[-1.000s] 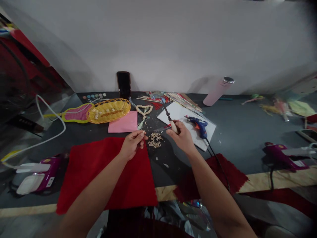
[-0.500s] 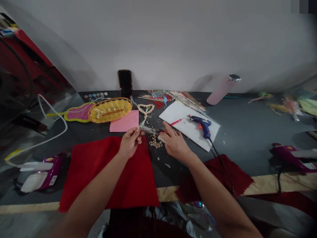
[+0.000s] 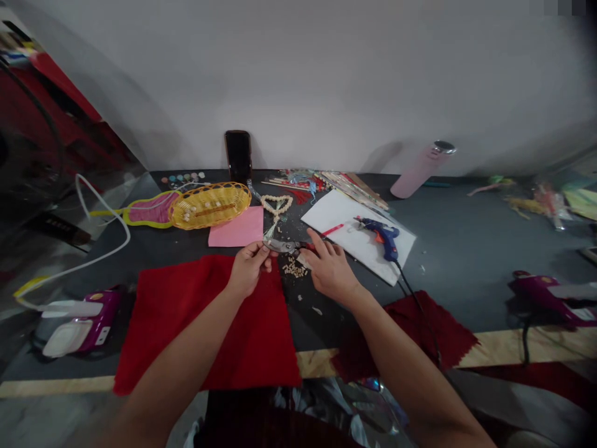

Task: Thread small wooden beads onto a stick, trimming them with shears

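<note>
My right hand point(image 3: 329, 264) is wrapped round the red handle of pruning shears point(image 3: 278, 245), their metal blades pointing left. At the blade tips, my left hand point(image 3: 249, 267) is closed in a pinch on the ends of a pale tassel point(image 3: 270, 230). The tassel hangs from a loop of cream beads point(image 3: 277, 204) that lies on the dark table. Just below the shears, a small heap of tan bead-like pieces point(image 3: 295, 269) is scattered. A pink paper square point(image 3: 236, 228) lies left of the tassel, and a red cloth point(image 3: 205, 330) spreads under my left forearm.
Left stands a yellow woven basket point(image 3: 209, 208) with a few small pieces inside. A blue glue gun point(image 3: 382, 238) rests on a white board point(image 3: 333, 210), its cord trailing forward. A phone point(image 3: 239, 155) and a pink bottle point(image 3: 422, 171) are by the wall. Purple devices point(image 3: 100, 317) sit at both sides.
The view has shifted slightly. My left hand stays pinched at the tassel end and the shears remain at nearly the same spot.
</note>
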Tool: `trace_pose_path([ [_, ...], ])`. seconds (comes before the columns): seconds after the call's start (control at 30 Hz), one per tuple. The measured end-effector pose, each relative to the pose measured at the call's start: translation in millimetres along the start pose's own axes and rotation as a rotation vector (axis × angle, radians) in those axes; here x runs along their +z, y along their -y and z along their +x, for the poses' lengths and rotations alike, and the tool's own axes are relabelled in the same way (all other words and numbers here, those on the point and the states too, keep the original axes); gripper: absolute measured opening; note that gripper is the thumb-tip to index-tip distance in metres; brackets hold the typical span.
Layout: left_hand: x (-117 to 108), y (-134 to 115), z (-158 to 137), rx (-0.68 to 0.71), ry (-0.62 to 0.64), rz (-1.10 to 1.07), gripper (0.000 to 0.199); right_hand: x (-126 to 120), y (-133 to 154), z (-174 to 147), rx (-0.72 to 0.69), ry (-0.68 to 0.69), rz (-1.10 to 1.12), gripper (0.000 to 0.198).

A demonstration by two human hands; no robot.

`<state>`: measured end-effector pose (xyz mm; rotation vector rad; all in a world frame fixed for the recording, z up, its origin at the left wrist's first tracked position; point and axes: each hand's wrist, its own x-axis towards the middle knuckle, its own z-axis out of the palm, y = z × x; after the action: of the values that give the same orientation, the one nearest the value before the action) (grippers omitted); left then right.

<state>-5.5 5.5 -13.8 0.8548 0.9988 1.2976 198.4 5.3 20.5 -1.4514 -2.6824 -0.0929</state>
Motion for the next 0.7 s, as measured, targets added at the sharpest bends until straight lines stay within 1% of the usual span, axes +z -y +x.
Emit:
trace_pose_path([
  [0.17, 0.0, 2.6, -0.4, -0.009, 0.003, 0.077, 0.022, -1.1, 1.1, 0.6, 0.006, 0.01, 0.004, 0.047],
  [0.47, -0.5, 0.7, -2.1, -0.006, 0.014, 0.081, 0.02, 3.0, 0.3, 1.8, 0.016, 0.031, 0.02, 0.044],
  [0.53, -0.9, 0.7, -2.7, 0.008, 0.014, 0.09, 0.019, 5.1, -0.3, 2.1, 0.035, 0.021, 0.051, 0.049],
  [0.63, -1.6, 1.4, -4.1, 0.036, 0.023, 0.123, 0.019, 8.3, -0.5, 2.9, 0.05, 0.004, 0.088, 0.066],
  [0.7, -1.8, 1.4, -5.4, 0.051, 0.031, 0.158, 0.019, 9.7, 0.2, 3.7, 0.05, 0.016, 0.092, 0.07],
])
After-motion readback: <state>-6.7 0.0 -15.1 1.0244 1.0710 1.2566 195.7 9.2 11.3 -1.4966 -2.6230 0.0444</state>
